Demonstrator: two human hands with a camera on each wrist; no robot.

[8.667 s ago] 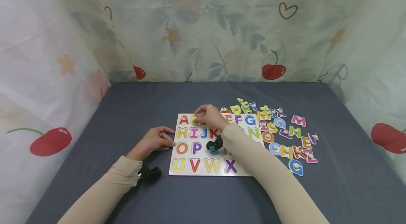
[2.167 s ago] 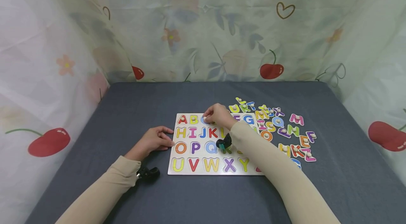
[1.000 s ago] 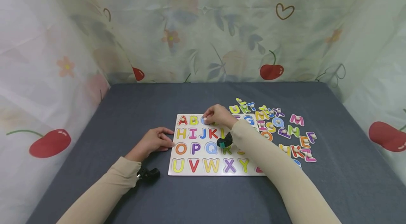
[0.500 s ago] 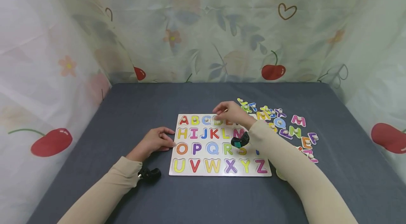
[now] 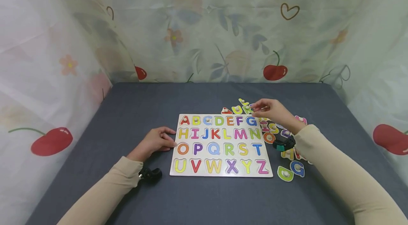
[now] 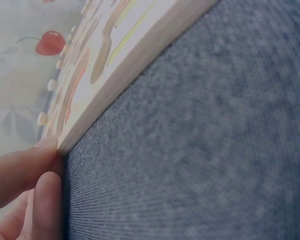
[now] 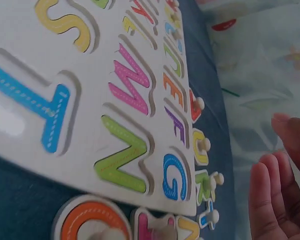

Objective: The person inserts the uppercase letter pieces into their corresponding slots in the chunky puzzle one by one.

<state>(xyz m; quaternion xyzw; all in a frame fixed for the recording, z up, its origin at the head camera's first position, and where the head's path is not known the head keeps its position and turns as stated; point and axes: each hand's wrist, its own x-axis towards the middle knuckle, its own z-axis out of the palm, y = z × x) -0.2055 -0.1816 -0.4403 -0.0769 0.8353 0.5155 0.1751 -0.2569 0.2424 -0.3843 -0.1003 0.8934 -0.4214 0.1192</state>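
A white wooden alphabet puzzle board (image 5: pixel 203 173) lies on the table with rows of letter recesses. Knobbed pieces A (image 5: pixel 185 120), B (image 5: pixel 196 120) and C (image 5: pixel 208 120) sit in the top row; the other recesses show printed letters. My left hand (image 5: pixel 155 140) rests at the board's left edge, its fingertips touching the side in the left wrist view. Over the board's far right corner is my right hand (image 5: pixel 275 112), holding nothing, thumb apart from the fingers (image 7: pixel 285 195) in the right wrist view. Below it lie loose letters, partly hidden by the hand and forearm.
Loose knobbed letters lie beyond and right of the board, among them a red piece (image 5: pixel 226 111), a yellow U (image 5: pixel 237 110), an orange O (image 5: pixel 269 138), a green D (image 5: pixel 285 174) and a blue G (image 5: pixel 297 168). A patterned curtain (image 5: pixel 204 40) surrounds the dark table (image 5: pixel 143 108).
My right hand was first at B, then pressed C into its recess. It has since let go and moved right to the board's far right corner. My left hand has stayed at the edge.
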